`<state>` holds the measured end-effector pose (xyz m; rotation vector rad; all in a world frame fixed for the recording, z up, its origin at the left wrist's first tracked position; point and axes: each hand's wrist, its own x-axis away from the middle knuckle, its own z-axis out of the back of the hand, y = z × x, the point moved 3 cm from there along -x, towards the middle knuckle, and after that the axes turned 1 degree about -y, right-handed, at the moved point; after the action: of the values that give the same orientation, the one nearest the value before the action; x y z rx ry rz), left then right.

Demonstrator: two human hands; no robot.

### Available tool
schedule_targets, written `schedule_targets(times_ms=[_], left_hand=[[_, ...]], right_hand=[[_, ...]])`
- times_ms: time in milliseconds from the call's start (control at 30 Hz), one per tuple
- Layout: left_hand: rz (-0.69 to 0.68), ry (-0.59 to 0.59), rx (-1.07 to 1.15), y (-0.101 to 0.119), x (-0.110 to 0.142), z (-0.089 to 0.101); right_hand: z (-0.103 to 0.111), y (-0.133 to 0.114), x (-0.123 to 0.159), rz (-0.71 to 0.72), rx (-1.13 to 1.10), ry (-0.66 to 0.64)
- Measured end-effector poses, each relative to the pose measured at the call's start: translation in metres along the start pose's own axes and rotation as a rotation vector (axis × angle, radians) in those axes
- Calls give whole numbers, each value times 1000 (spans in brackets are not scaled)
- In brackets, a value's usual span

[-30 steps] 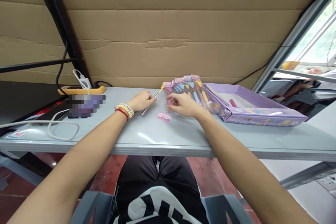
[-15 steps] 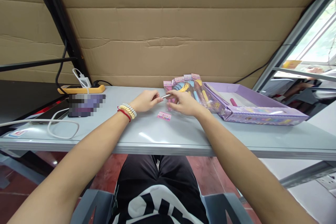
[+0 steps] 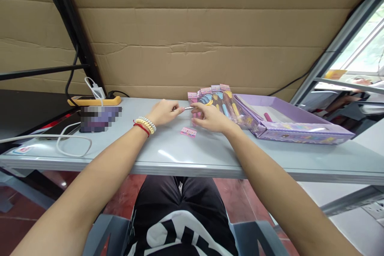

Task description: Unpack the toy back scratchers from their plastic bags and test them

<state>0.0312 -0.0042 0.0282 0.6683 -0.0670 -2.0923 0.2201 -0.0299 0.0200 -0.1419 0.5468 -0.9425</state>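
Metal stick (image 3: 188, 108) is held level above the bench (image 3: 168, 150), bridging both hands, a yellow tip (image 3: 209, 103) showing past the right one. Left hand (image 3: 163, 113): grip closed round the near end. Right hand (image 3: 211, 117): narrow pinch further along. Change I log: a second ago only the left had it, slanted — now both share the hold, so I'd call it two-handed handling. Pink card (image 3: 188, 132) lies just below, bagged forks (image 3: 225, 103) behind the right hand, purple box (image 3: 300, 133) beside them. Writing: card, bags and box carry print too small for me to read — no brand legible.
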Motion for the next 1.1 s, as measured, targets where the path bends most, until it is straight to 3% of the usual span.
schedule_targets(times_ms=[267,467,567,700,867,1100], left_hand=[[-89,-58,37,0,-1,-3],[-76,-96,-2,0,1,0],[10,-63,-44,-5,1,5],[267,-35,-156,-17,0,13],[491,-241,-221,-32,3,15],[537,-514,-234,-40,9,15]], right_hand=[[4,-5,-2,-89,24,95],[9,-3,-3,-211,141,122],[10,0,-3,-262,134,167],[11,5,-3,-321,104,224],[14,7,-3,-383,170,263],[19,7,-1,-492,144,279]])
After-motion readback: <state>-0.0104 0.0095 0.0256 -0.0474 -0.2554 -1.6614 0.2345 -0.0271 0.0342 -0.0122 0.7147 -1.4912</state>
